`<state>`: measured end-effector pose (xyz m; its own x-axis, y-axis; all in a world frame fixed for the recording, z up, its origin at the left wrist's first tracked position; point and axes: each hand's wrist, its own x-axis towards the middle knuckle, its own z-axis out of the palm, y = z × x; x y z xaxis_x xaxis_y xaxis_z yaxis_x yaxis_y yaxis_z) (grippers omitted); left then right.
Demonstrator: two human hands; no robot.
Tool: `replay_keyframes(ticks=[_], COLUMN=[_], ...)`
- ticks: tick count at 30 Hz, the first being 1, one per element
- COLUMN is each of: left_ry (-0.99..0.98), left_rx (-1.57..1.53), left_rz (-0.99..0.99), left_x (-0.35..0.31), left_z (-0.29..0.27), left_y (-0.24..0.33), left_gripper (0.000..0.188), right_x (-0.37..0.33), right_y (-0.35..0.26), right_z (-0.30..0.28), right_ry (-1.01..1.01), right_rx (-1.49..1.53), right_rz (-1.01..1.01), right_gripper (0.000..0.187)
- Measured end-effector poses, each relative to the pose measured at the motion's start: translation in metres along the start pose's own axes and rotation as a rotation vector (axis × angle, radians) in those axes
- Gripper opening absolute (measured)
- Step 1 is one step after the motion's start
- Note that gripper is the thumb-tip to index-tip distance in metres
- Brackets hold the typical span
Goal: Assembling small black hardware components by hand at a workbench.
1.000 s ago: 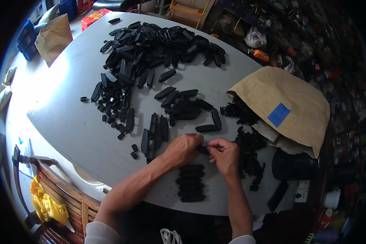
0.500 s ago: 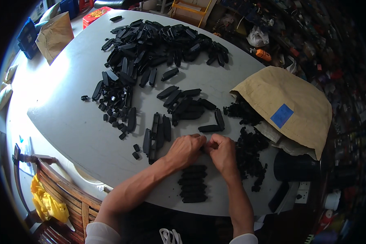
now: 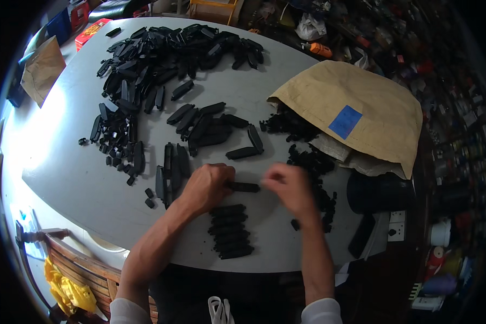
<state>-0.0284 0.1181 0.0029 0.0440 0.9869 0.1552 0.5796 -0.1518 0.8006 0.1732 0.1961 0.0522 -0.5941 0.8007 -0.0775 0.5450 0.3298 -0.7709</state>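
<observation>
My left hand (image 3: 208,185) is closed around one end of a long black plastic piece (image 3: 245,187), whose other end sticks out to the right above the table. My right hand (image 3: 287,183) is apart from that piece, just off its free end; its fingers are curled and smeared by motion, so whether they hold anything cannot be made out. Below my left hand lies a neat stack of black plastic pieces (image 3: 230,232), side by side. Right of my right hand spreads a loose heap of small black parts (image 3: 310,161). Several more long pieces (image 3: 208,128) lie beyond my hands.
A large pile of black pieces (image 3: 167,54) covers the table's far side, with small black blocks (image 3: 113,137) at its left. A brown paper sack (image 3: 356,102) with a blue patch lies at the right. A wooden chair (image 3: 83,259) with a yellow bag (image 3: 67,286) stands at the left.
My right hand has drawn away to the right from my left hand, uncovering the black piece between them. The whole view has shifted, so the table sits further left and higher.
</observation>
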Motion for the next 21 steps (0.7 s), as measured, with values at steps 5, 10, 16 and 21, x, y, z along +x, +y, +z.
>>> replay_keyframes(ticks=[5, 10, 16, 21], left_ry=[-0.213, -0.249, 0.261, 0.247], left_rx=[0.063, 0.057, 0.286, 0.477], left_rz=[0.014, 0.044, -0.1, 0.042], left_x=[-0.003, -0.005, 0.025, 0.04], left_z=[-0.02, -0.032, -0.001, 0.02], left_y=[0.011, 0.007, 0.033, 0.003], left_gripper=[0.019, 0.016, 0.018, 0.025], right_x=[-0.082, -0.113, -0.118, -0.101], right_y=[0.022, 0.028, 0.028, 0.019], right_z=[-0.049, -0.02, -0.001, -0.001], right_ry=[0.244, 0.204, 0.105, 0.18], right_rx=[-0.071, -0.459, -0.678, -0.577], right_rz=[0.263, 0.186, 0.133, 0.041], right_gripper=[0.003, 0.017, 0.022, 0.021])
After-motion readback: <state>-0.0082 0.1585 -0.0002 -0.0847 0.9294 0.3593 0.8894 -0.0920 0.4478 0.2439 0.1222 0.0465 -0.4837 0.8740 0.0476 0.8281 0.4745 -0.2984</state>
